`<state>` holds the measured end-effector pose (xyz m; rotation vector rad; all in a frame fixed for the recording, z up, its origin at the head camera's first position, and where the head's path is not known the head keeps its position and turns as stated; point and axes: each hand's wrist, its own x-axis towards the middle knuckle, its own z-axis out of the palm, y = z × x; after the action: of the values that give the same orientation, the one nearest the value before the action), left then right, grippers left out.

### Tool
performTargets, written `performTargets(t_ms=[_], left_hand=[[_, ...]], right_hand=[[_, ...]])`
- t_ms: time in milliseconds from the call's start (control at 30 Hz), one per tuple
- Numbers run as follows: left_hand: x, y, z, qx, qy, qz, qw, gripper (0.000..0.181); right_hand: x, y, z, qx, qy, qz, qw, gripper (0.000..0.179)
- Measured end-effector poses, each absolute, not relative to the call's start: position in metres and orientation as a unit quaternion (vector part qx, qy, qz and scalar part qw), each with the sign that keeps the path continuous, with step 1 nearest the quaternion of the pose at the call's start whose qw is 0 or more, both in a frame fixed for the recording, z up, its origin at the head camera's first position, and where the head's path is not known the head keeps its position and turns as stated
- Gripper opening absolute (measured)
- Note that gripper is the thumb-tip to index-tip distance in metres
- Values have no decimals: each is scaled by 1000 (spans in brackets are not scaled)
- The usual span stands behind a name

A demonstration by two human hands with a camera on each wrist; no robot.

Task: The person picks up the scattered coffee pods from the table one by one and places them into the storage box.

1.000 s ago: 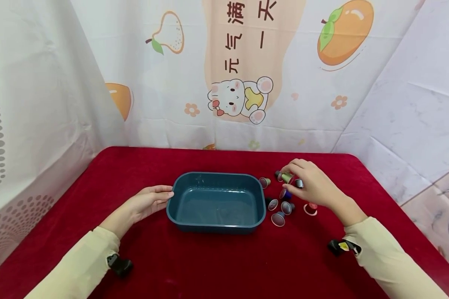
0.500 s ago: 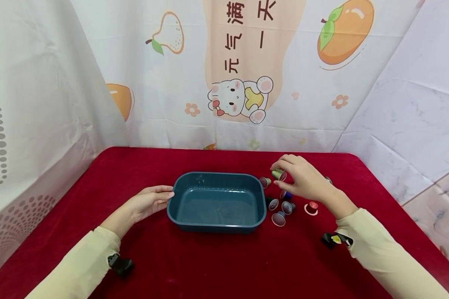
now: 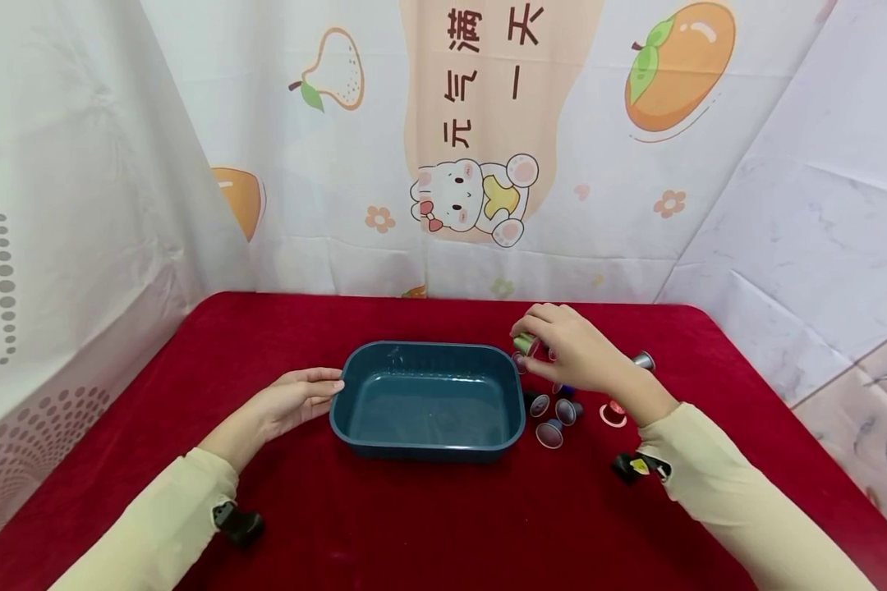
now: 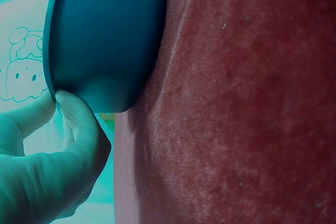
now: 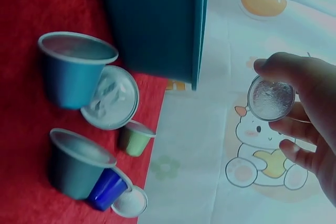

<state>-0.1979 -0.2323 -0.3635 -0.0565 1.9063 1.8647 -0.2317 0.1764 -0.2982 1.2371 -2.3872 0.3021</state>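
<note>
A deep teal rectangular basin (image 3: 427, 451) stands on the table. My left hand (image 3: 284, 402) pinches its left rim between thumb and fingers, seen closely in the left wrist view (image 4: 58, 156). Just beyond the basin's right rim, my right hand (image 3: 580, 355) holds a green coffee capsule (image 3: 526, 343) above the table. In the right wrist view the capsule's round foil lid (image 5: 270, 99) faces the camera. Below and beside that hand lie several loose capsules, among them a grey-blue one (image 3: 550, 433), a red one (image 3: 613, 414) and a silver one (image 3: 644, 360). My hand partly covers others.
Red velvet cloth (image 3: 443, 525) covers the table. A white printed curtain (image 3: 325, 189) hangs behind its back edge. More capsules show in the right wrist view: a light blue one (image 5: 73, 80), a dark blue one (image 5: 107, 190) and a light green one (image 5: 137, 140).
My right hand has moved left toward the basin, lifting the green capsule from among the others. The silver capsule behind it is now uncovered. My left hand stays at the rim.
</note>
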Motion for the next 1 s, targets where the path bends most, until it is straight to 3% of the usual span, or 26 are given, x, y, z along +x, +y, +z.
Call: performTargets(t_ms=[200,633,1000], left_hand=[[-197,-232,-363,-26,697,677,235,62],[-197,-231,-361,-23,704,671,233,62],[-197,-231,-363,-23,701,673,236,65]], right_hand=[[-231,163,-296,449,-867,105,189,36],[-229,139,-295,491,-847,80,186,37],[-235,119,-290,516,-844,58,134,39]])
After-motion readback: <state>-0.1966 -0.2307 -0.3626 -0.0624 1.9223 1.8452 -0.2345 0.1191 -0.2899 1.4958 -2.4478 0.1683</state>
